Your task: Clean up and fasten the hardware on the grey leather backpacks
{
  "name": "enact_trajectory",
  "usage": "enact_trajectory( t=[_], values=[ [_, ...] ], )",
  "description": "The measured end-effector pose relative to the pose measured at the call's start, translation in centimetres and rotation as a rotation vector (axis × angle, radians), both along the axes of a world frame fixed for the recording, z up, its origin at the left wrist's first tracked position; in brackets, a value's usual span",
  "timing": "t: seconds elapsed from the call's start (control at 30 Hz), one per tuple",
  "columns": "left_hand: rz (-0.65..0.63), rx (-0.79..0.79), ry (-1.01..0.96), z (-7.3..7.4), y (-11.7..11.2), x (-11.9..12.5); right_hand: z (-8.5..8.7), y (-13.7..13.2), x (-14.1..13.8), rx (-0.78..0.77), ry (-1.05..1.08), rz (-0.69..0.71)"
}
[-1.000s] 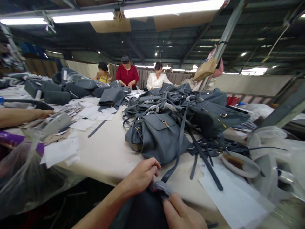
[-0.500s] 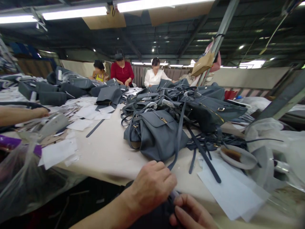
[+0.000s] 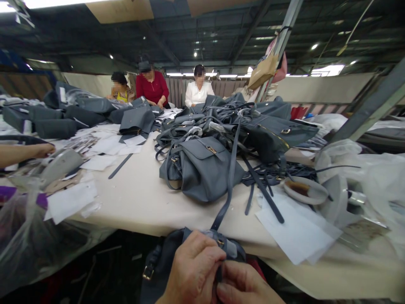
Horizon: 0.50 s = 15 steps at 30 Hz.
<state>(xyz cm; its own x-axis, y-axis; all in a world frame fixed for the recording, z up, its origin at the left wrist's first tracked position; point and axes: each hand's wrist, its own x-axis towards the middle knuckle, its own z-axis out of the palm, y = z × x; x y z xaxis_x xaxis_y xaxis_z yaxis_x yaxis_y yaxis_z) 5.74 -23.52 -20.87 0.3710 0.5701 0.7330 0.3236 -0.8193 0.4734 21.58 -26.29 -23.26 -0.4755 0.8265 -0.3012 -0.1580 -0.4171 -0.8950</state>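
Observation:
At the table's near edge a dark blue-grey bag lies low under my hands, with a gold buckle on its left side. My left hand is closed over the bag's front, its fingers curled round a narrow dark strap. Close against it, my right hand pinches the same strap between thumb and fingers. Most of the strap is hidden by the hands. Just beyond, a finished-looking blue-grey flap bag with a gold clasp sits on the table, its long strap running toward me.
Behind the flap bag is a heap of similar bags. White paper sheets, a shallow dish of brown stuff and clear plastic lie right. Left are paper scraps and another person's forearm. Several people work across the table.
My view has tilted down and shifted right. My left hand has come down beside my right, and more of the bag beneath them, with its buckles, now shows.

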Motion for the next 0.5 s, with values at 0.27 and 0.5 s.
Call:
enact_trajectory(
  t=[0.27, 0.5],
  values=[
    [-0.025, 0.107, 0.109, -1.8, -1.0, -0.6, 0.5, -0.3, -0.9, -0.215, 0.206, -0.228],
    [-0.155, -0.153, 0.070, -2.0, -1.6, -1.2, 0.3, -0.8, -1.1, -0.146, 0.161, -0.331]
  ],
)
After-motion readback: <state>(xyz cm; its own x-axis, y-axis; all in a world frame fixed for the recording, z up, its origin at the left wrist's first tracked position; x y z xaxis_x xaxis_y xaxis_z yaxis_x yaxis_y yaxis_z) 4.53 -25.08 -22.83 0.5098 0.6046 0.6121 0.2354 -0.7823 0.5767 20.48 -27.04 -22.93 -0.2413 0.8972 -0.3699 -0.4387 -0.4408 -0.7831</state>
